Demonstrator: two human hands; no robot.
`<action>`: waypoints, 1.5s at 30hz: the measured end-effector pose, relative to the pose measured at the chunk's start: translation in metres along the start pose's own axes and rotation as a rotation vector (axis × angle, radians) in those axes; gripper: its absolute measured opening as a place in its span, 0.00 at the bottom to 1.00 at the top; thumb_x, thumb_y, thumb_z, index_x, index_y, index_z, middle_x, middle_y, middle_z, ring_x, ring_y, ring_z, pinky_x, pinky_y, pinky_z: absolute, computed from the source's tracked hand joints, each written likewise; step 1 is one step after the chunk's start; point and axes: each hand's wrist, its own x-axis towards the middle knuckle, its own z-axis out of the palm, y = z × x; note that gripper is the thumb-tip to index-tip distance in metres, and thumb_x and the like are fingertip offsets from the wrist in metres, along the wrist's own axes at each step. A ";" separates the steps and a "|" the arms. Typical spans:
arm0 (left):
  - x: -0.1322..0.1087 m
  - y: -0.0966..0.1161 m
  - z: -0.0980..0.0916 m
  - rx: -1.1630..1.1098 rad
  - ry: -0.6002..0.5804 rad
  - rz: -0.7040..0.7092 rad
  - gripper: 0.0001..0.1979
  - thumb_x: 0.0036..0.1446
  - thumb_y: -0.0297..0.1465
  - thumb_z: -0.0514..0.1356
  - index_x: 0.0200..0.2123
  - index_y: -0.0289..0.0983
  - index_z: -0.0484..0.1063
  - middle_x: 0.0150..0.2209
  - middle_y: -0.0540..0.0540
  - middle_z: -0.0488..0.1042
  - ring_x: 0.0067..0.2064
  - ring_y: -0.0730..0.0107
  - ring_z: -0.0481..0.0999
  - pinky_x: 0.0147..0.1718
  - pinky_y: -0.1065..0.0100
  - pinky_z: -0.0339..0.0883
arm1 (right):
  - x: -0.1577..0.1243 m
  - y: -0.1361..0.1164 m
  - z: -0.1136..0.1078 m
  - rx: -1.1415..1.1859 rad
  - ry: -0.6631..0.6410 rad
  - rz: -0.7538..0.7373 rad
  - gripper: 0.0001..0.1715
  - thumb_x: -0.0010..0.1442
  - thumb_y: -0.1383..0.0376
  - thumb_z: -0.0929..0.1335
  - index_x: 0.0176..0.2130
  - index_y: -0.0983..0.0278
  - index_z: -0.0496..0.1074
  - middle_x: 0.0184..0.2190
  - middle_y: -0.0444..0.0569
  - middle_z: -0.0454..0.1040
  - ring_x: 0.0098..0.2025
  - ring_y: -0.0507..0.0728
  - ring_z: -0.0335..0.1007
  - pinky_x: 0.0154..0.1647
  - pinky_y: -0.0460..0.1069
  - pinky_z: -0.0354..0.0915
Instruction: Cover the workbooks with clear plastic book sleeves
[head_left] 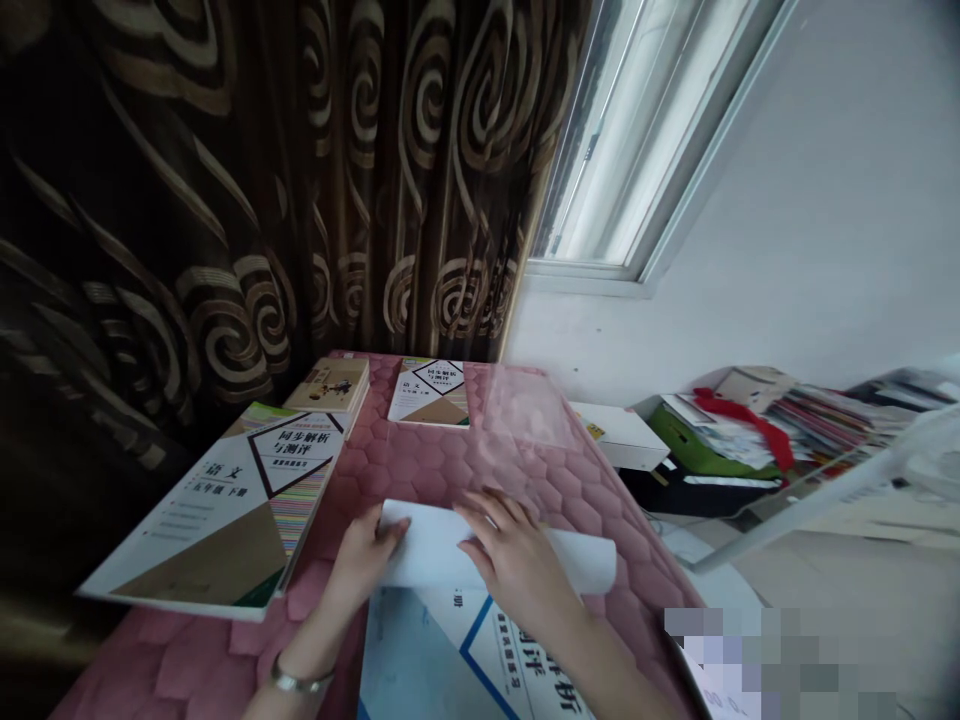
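Note:
A white sheet (435, 545) folds over the far edge of a blue-and-white book (450, 660) lying on the pink quilted surface (420, 460). A clear plastic film (525, 420) stretches away beyond the fold. My left hand (364, 560) grips the sheet's left end, fingers curled on its corner. My right hand (514, 560) lies flat on top of the fold, fingers spread and pressing down. A bracelet sits on my left wrist.
A large workbook (225, 510) lies at the left, a smaller book (330, 385) and another workbook (431, 392) sit at the back. A patterned dark curtain (262, 180) hangs behind. To the right are a white box (622, 435) and cluttered papers (750, 420).

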 end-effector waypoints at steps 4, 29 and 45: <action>0.035 0.005 0.009 0.162 0.020 -0.033 0.07 0.57 0.33 0.57 0.33 0.36 0.72 0.33 0.45 0.78 0.36 0.66 0.76 0.35 0.70 0.64 | 0.033 0.001 0.022 0.070 -0.181 -0.109 0.29 0.63 0.51 0.66 0.61 0.54 0.66 0.66 0.49 0.60 0.66 0.65 0.52 0.66 0.64 0.48; 0.148 -0.015 0.023 0.341 0.112 -0.230 0.06 0.53 0.28 0.61 0.34 0.32 0.76 0.41 0.34 0.80 0.48 0.55 0.78 0.44 0.67 0.66 | 0.074 0.007 0.093 -0.036 -0.276 0.266 0.24 0.65 0.62 0.59 0.54 0.69 0.72 0.66 0.60 0.58 0.67 0.73 0.51 0.61 0.70 0.51; 0.105 -0.041 0.025 -0.015 0.187 -0.292 0.01 0.53 0.27 0.60 0.30 0.36 0.71 0.31 0.46 0.79 0.38 0.65 0.79 0.34 0.71 0.66 | 0.067 -0.001 0.107 0.018 -0.279 0.314 0.25 0.68 0.63 0.56 0.60 0.59 0.67 0.68 0.54 0.56 0.68 0.71 0.49 0.61 0.69 0.53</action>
